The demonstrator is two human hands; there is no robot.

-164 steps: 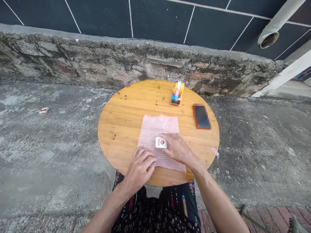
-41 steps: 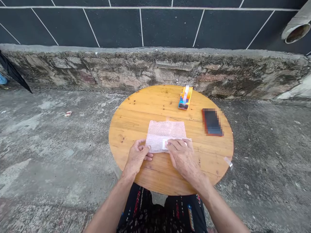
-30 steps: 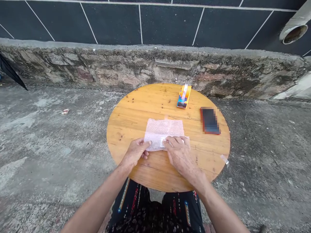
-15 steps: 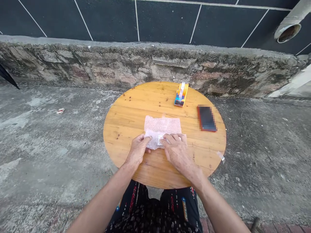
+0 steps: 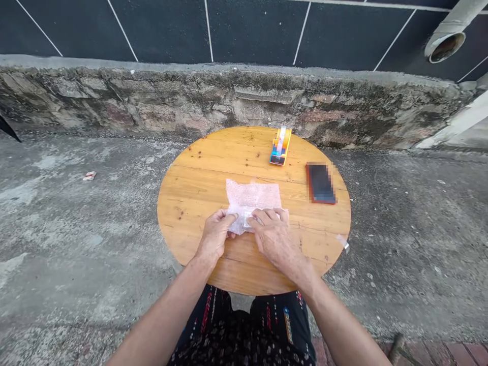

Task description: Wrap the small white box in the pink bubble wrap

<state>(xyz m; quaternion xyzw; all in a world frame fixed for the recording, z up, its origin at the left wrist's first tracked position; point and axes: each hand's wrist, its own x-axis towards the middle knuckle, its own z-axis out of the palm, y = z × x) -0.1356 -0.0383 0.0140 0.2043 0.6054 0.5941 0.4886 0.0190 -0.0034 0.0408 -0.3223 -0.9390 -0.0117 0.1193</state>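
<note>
A sheet of pinkish bubble wrap (image 5: pixel 253 194) lies on the round wooden table (image 5: pixel 194 178), its near part folded up over a small whitish item (image 5: pixel 246 219) whose kind I cannot make out. My left hand (image 5: pixel 216 231) pinches the left end of the fold, thumb on top and fingertips underneath. Over the right part of the fold, my right hand (image 5: pixel 272 231) presses down with bent fingers. The wrap beneath that hand is mostly hidden.
Toward the far edge stands a yellow and blue tape dispenser (image 5: pixel 281 146). A dark phone-like object with a red edge (image 5: pixel 321 183), partly pixelated, lies at the right. A strip of clear tape (image 5: pixel 343 242) hangs at the right rim. Behind the table runs a stone wall base (image 5: pixel 171 101).
The whole view has shifted slightly. Both hands keep their hold on the bubble wrap, and the fold under the fingers has moved only a little.
</note>
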